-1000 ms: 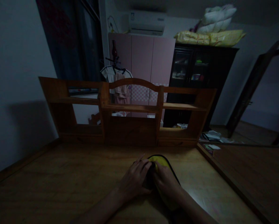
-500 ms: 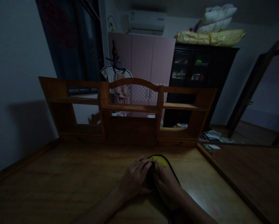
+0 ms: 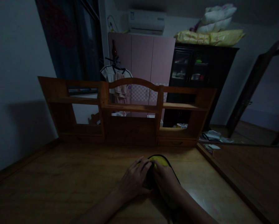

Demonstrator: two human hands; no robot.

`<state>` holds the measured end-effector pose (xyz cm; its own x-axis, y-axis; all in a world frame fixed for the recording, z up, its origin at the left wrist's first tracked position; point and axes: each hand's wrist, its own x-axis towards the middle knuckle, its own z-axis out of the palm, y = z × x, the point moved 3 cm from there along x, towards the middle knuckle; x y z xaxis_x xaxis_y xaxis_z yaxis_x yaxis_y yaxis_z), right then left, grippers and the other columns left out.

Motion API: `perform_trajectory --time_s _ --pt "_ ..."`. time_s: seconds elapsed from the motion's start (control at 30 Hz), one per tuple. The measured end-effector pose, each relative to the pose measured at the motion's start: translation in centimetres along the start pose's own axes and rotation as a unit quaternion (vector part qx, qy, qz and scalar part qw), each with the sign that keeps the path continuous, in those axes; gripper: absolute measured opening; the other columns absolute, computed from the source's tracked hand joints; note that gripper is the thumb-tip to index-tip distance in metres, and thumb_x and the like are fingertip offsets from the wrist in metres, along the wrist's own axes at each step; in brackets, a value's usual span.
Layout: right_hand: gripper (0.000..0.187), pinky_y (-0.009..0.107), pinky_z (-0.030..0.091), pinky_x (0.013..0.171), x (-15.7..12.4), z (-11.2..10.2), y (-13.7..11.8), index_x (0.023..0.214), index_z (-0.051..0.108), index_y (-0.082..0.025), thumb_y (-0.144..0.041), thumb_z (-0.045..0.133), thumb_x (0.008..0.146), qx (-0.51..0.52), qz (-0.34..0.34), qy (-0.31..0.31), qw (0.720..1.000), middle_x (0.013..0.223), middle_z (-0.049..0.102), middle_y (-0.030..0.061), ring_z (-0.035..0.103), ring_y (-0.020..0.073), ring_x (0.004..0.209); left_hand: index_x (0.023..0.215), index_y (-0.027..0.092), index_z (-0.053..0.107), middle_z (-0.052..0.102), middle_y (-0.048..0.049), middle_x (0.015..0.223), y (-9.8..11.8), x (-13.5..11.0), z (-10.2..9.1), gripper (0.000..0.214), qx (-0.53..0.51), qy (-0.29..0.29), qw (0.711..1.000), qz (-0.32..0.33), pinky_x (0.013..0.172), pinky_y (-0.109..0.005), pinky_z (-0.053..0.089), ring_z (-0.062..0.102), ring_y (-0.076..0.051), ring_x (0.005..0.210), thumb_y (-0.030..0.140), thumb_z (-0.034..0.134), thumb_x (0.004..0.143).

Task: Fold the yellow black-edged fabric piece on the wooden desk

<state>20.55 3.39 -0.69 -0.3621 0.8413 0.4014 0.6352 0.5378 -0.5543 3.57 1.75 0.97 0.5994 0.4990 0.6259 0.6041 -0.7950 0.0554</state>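
Note:
A yellow cloth item with a dark rim [image 3: 162, 160] lies on the wooden desk top [image 3: 71, 180], near its middle. My left hand [image 3: 134, 179] rests on the item's left side, fingers curled over it. Pressed on the item's right side, my right hand [image 3: 166, 182] has its fingers bent around the cloth. The two hands touch each other. The room is dim, and most of the item is hidden under my hands and right forearm.
A wooden shelf unit [image 3: 130, 109] stands along the desk's far edge. A second dark table surface [image 3: 253, 174] adjoins on the right. Behind are a pink wardrobe [image 3: 151, 59], a dark cabinet [image 3: 200, 71] with bedding on top, and hanging clothes [image 3: 117, 81].
My left fingers have shifted slightly forward over the yellow item. Everything else stays as it was.

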Motion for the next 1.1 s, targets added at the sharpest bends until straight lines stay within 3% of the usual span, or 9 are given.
perform_trajectory --time_s 1.1 --pt "0.029 0.026 0.047 0.063 0.10 -0.18 -0.08 0.119 0.058 -0.020 -0.017 0.051 0.091 -0.049 0.020 -0.005 0.999 0.091 0.075 0.0081 0.071 0.0215 0.078 0.136 0.014 0.036 0.054 -0.0157 0.128 0.14 0.21 0.06 0.090 -0.007 -0.002 1.000 0.008 0.109 -0.053 0.038 0.052 -0.034 0.121 0.049 0.079 0.066"
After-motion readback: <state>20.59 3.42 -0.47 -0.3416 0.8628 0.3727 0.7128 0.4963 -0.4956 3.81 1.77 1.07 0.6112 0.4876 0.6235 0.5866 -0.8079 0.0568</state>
